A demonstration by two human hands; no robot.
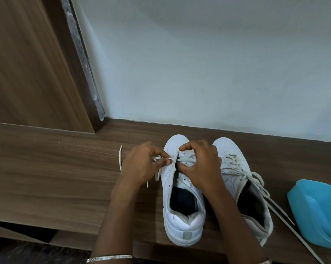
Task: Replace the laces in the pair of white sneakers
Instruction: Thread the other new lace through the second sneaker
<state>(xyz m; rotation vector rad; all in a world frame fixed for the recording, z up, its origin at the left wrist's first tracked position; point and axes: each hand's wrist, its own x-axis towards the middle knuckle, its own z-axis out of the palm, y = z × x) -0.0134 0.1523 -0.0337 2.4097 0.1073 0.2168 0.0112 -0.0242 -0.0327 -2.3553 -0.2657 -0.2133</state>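
The left hand [142, 165] pinches a pale lace [158, 157] between thumb and forefinger, right at the left eyelet row. The right hand [200, 166] has its fingers curled over the opposite eyelet flap of the sneaker [181, 223]. Whether it also nips the lace is hidden.

The sneaker stands on the bench [56, 178] directly beneath both hands, toe toward the wall and heel toward the person. The lace leaves it sideways, across that long axis, on the left hand's side, so that hand is likely to draw it.

A loose lace end [120, 157] lies further left; the hand covers any join. The other sneaker [229, 149], loosely laced, stands beside a blue tub [317, 212], which the frame cuts off.
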